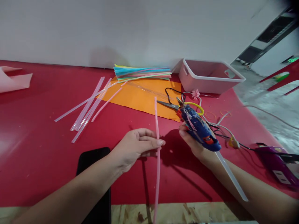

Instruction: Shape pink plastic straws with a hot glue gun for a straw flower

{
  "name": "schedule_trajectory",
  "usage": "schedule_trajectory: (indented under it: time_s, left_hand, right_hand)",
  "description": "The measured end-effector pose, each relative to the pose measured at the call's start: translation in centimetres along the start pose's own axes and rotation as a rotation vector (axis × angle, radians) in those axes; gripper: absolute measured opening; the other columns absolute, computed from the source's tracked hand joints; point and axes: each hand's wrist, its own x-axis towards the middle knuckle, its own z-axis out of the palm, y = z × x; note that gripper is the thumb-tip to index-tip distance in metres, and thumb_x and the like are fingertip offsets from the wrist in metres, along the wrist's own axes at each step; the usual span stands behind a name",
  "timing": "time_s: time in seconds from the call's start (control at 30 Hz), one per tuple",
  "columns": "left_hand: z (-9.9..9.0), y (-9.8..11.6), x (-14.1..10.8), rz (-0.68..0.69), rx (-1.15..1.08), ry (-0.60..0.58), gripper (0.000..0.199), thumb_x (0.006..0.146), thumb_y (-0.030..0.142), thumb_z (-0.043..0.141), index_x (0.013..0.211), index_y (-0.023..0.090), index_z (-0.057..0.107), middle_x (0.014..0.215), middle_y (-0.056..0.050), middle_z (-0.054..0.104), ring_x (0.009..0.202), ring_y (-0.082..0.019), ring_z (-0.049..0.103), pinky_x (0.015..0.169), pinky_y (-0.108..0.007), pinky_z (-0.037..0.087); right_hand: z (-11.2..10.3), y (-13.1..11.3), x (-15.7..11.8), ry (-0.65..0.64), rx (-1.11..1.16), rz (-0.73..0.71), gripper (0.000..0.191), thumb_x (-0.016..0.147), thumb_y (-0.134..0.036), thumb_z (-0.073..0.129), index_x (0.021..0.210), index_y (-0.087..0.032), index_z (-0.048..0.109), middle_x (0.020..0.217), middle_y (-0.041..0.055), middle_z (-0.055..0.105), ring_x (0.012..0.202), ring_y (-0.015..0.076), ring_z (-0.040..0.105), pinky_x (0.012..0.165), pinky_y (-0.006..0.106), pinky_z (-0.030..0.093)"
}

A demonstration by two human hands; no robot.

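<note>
Between thumb and fingers, my left hand (146, 143) pinches a long pink pipe cleaner (157, 174) held roughly upright above the red table. My right hand (195, 143) is wrapped round a blue hot glue gun (198, 127), its nozzle pointing away from me and up. A translucent glue stick (231, 177) sticks out of the gun's back end. The gun hides most of the right fingers. Just beyond the gun lie scissors (171, 105) with a yellow handle, partly covered by it. The pipe cleaner's near end runs out of the bottom of the view.
Several glue sticks (90, 105) lie at left. A pipe cleaner bundle (142, 73) rests at the back on orange paper (137, 99), beside a pink bin (205, 84). A black phone-like slab (93, 158) lies under my left forearm. Cords lead toward a purple power strip (277, 168).
</note>
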Motion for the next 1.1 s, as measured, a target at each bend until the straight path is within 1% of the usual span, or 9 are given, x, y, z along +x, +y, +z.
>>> schedule_trajectory:
  time_s: [0.07, 0.17, 0.23, 0.3, 0.43, 0.57, 0.67, 0.83, 1.1]
  left_hand:
    - [-0.2, 0.1, 0.0, -0.001, -0.021, 0.015, 0.021, 0.074, 0.005, 0.089, 0.076, 0.012, 0.069, 0.068, -0.006, 0.08, 0.049, -0.01, 0.07, 0.045, -0.013, 0.051]
    - [-0.7, 0.2, 0.0, 0.011, -0.072, 0.029, 0.015, 0.076, 0.001, 0.085, 0.075, 0.011, 0.074, 0.066, -0.005, 0.079, 0.054, -0.012, 0.072, 0.05, -0.016, 0.058]
    - [-0.9, 0.2, 0.0, 0.022, -0.094, 0.026, 0.012, 0.075, 0.002, 0.085, 0.075, 0.011, 0.077, 0.064, -0.003, 0.077, 0.055, -0.012, 0.072, 0.053, -0.019, 0.062]
    - [-1.1, 0.1, 0.0, 0.036, -0.111, 0.007, 0.011, 0.073, 0.005, 0.088, 0.074, 0.011, 0.079, 0.063, -0.002, 0.076, 0.055, -0.011, 0.07, 0.054, -0.02, 0.063]
    - [-1.2, 0.1, -0.2, 0.054, -0.126, -0.016, 0.011, 0.072, 0.012, 0.09, 0.074, 0.011, 0.079, 0.063, -0.002, 0.072, 0.052, -0.008, 0.063, 0.041, -0.014, 0.052]
    - [-1.2, 0.2, -0.5, 0.073, -0.14, -0.04, 0.009, 0.074, 0.011, 0.087, 0.078, 0.01, 0.079, 0.066, -0.001, 0.069, 0.047, -0.004, 0.052, 0.033, -0.01, 0.041]
    - [-1.2, 0.1, -0.5, 0.104, -0.125, -0.043, 0.006, 0.076, 0.01, 0.084, 0.076, 0.011, 0.078, 0.064, 0.0, 0.067, 0.048, -0.005, 0.051, 0.035, -0.011, 0.043]
    - [-1.3, 0.0, -0.5, 0.15, -0.129, -0.057, 0.009, 0.075, 0.013, 0.084, 0.073, 0.013, 0.075, 0.061, 0.001, 0.062, 0.05, -0.006, 0.05, 0.039, -0.013, 0.047]
    - [-1.4, -0.1, -0.7, 0.185, -0.125, -0.099, 0.014, 0.074, 0.014, 0.086, 0.07, 0.014, 0.072, 0.062, 0.001, 0.064, 0.051, -0.006, 0.05, 0.042, -0.013, 0.047]
  right_hand:
    - [0.0, -0.1, 0.2, -0.014, -0.005, -0.059, 0.014, 0.092, -0.035, 0.073, 0.097, -0.026, 0.064, 0.083, 0.0007, 0.068, 0.067, 0.0173, 0.064, 0.062, 0.031, 0.054]
    - [-0.6, -0.2, 0.6, -0.109, -0.019, -0.201, 0.013, 0.088, -0.024, 0.075, 0.098, -0.028, 0.067, 0.074, -0.0018, 0.068, 0.058, 0.0155, 0.062, 0.054, 0.028, 0.051]
    - [-1.1, 0.0, 0.8, -0.162, -0.019, -0.288, 0.016, 0.087, -0.019, 0.074, 0.099, -0.028, 0.068, 0.073, -0.0012, 0.07, 0.058, 0.0162, 0.063, 0.052, 0.028, 0.05]
    - [-1.6, 0.2, 1.0, -0.194, -0.021, -0.324, 0.016, 0.086, -0.017, 0.073, 0.098, -0.028, 0.07, 0.075, 0.0001, 0.071, 0.06, 0.0176, 0.065, 0.053, 0.029, 0.052]
    - [-1.9, 0.5, 1.3, -0.248, -0.007, -0.313, 0.02, 0.086, -0.017, 0.072, 0.104, -0.026, 0.071, 0.081, 0.0017, 0.073, 0.061, 0.0174, 0.066, 0.058, 0.03, 0.055]
    - [-2.0, 0.6, 1.5, -0.225, -0.035, -0.334, 0.026, 0.085, -0.012, 0.069, 0.107, -0.027, 0.069, 0.082, 0.0012, 0.074, 0.06, 0.0168, 0.067, 0.055, 0.029, 0.054]
    - [-1.9, 0.6, 1.5, -0.201, -0.05, -0.341, 0.025, 0.084, -0.012, 0.07, 0.103, -0.027, 0.067, 0.076, 0.0006, 0.072, 0.059, 0.0178, 0.065, 0.054, 0.03, 0.052]
    - [-1.7, 0.1, 1.5, -0.271, -0.013, -0.293, 0.02, 0.083, -0.013, 0.068, 0.099, -0.025, 0.064, 0.079, 0.0008, 0.066, 0.059, 0.0149, 0.06, 0.055, 0.029, 0.049]
    - [-1.5, 0.5, 1.4, -0.314, 0.016, -0.346, 0.021, 0.08, -0.017, 0.07, 0.099, -0.025, 0.064, 0.078, 0.0029, 0.065, 0.064, 0.0194, 0.059, 0.062, 0.035, 0.048]
